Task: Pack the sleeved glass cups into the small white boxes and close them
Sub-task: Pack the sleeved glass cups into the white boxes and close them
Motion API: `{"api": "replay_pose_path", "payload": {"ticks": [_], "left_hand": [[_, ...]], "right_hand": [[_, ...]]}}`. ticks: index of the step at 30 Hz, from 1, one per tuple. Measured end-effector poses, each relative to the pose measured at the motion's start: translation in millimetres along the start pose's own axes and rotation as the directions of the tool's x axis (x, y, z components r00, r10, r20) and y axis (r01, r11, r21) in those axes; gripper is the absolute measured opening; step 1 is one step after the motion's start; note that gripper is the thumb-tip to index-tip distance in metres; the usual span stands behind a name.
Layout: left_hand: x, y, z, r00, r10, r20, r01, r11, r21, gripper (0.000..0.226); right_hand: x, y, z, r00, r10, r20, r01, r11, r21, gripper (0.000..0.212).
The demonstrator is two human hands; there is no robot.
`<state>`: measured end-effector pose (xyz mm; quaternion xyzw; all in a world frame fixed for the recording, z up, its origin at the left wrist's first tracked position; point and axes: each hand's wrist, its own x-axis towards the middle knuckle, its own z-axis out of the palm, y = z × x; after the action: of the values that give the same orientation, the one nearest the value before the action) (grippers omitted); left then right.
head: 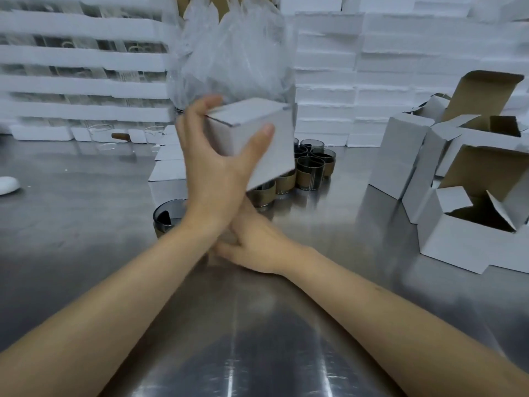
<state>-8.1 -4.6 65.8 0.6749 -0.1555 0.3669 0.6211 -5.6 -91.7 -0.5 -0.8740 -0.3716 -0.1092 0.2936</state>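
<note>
Worryingly, the left hand (211, 179) pinches the closed box (257, 144) near sleeved cups (307, 173), right hand (257, 245) unreadable; a slip could crack glass.

One wide head-worn camera, facing forward and down.
We look from the wearer's head across the steel table (86, 224), near enough that the left hand (217, 170) and the white box (252, 138) it holds sit large at the centre; stacked foam slabs (400, 67) close off the far side.
</note>
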Motion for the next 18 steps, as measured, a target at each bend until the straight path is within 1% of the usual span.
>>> {"api": "replay_pose_path", "payload": {"ticks": [2, 3, 5, 6, 8, 10, 14, 16, 18], "left_hand": [[28.0, -4.4, -13.3, 0.999, -0.049, -0.011, 0.048, 0.998, -0.034, 0.054], [42.4, -9.8, -20.9, 0.998, -0.059, -0.031, 0.059, 0.998, -0.028, 0.054], [69.5, -29.5, -34.6, 0.992, -0.097, -0.087, 0.099, 0.995, 0.019, 0.056], [82.6, -42.9, -39.8, 0.986, -0.128, -0.106, 0.134, 0.989, 0.057, 0.059], [106.9, -70.1, -46.3, 0.975, -0.198, -0.100, 0.211, 0.967, 0.146, 0.064], [130.3, -93.2, -48.4, 0.968, -0.244, -0.061, 0.252, 0.938, 0.240, 0.068], [172.5, -126.6, -45.5, 0.969, -0.245, -0.004, 0.228, 0.897, 0.379, 0.066], [189.7, -143.1, -42.3, 0.969, -0.245, 0.024, 0.207, 0.863, 0.461, 0.062], [202.1, -158.7, -40.2, 0.962, -0.272, 0.028, 0.217, 0.819, 0.531, 0.059]], "right_hand": [[-0.2, -0.2, 1.6, 0.997, -0.074, 0.035, 0.076, 0.996, -0.045, 0.053], [-1.7, 0.9, 1.6, 0.996, -0.082, 0.024, 0.083, 0.996, -0.030, 0.046], [-5.4, 2.4, -0.9, 0.999, -0.033, -0.035, 0.035, 0.999, 0.039, 0.032], [-6.9, 2.7, -2.8, 0.998, 0.000, -0.064, 0.004, 0.998, 0.065, 0.029], [-8.7, 4.8, -5.8, 0.994, 0.029, -0.109, -0.021, 0.997, 0.076, 0.028], [-9.9, 6.3, -8.8, 0.989, 0.014, -0.145, -0.011, 1.000, 0.022, 0.030], [-14.1, 11.4, -15.6, 0.992, 0.015, -0.121, -0.021, 0.999, -0.042, 0.029], [-15.1, 13.1, -16.5, 0.993, 0.016, -0.118, -0.023, 0.998, -0.060, 0.029], [-15.0, 14.6, -15.5, 0.993, 0.011, -0.118, -0.019, 0.998, -0.066, 0.028]]}}
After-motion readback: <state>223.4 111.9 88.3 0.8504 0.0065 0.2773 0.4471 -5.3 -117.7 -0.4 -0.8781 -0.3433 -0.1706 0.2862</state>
